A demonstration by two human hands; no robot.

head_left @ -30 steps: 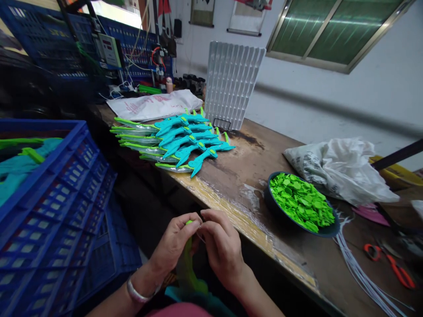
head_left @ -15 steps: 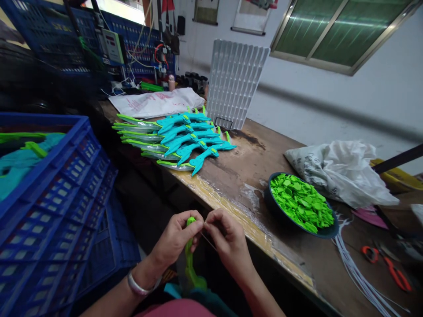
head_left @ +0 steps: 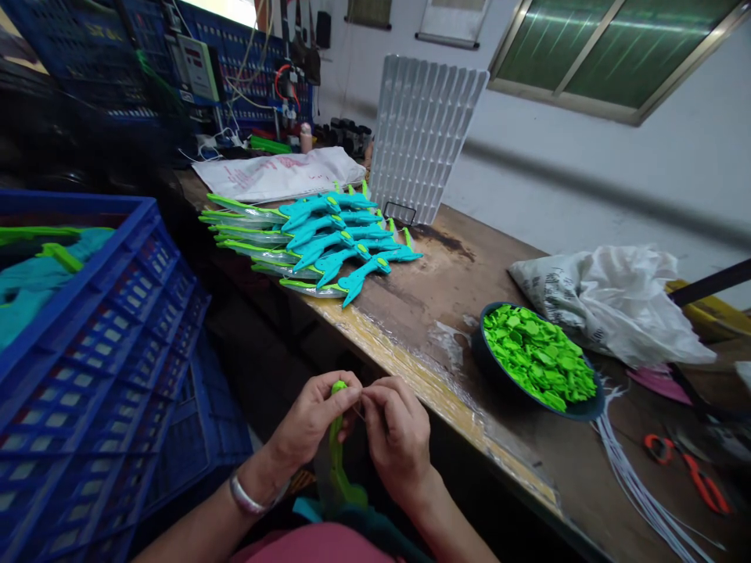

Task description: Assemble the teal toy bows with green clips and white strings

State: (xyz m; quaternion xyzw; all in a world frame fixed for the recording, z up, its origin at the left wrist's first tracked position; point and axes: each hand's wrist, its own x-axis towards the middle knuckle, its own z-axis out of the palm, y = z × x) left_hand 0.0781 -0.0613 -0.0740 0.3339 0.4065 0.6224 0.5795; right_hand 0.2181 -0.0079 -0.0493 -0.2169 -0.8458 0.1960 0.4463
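Observation:
My left hand (head_left: pixel 320 410) is closed around the upper end of a lime-green and turquoise plastic toy piece (head_left: pixel 339 469), which hangs down toward my lap. Its green tip pokes out above my thumb. Close against it, my right hand (head_left: pixel 399 434) pinches a thin pale string at the left fingertips; only a short bit of the string shows. On the table beyond, several similar toy pieces (head_left: pixel 320 234) lie in overlapping rows, turquoise with green edges and clear plastic parts. A dark bowl (head_left: pixel 478 356) heaped with small green plastic pieces (head_left: pixel 537 356) stands to the right.
Blue crates (head_left: pixel 117 313) stand at the left, the top one holding more toy pieces. White strings (head_left: pixel 630 477) and orange-handled pliers (head_left: pixel 701 477) lie at the table's right. Behind are a white sack (head_left: pixel 622 305) and an upright grey ridged panel (head_left: pixel 428 137). The table edge (head_left: pixel 434 407) runs diagonally before me.
My right hand has turned and its fingers have curled in more. The length of string that slanted below its fingertips is now mostly hidden. My left hand keeps its hold.

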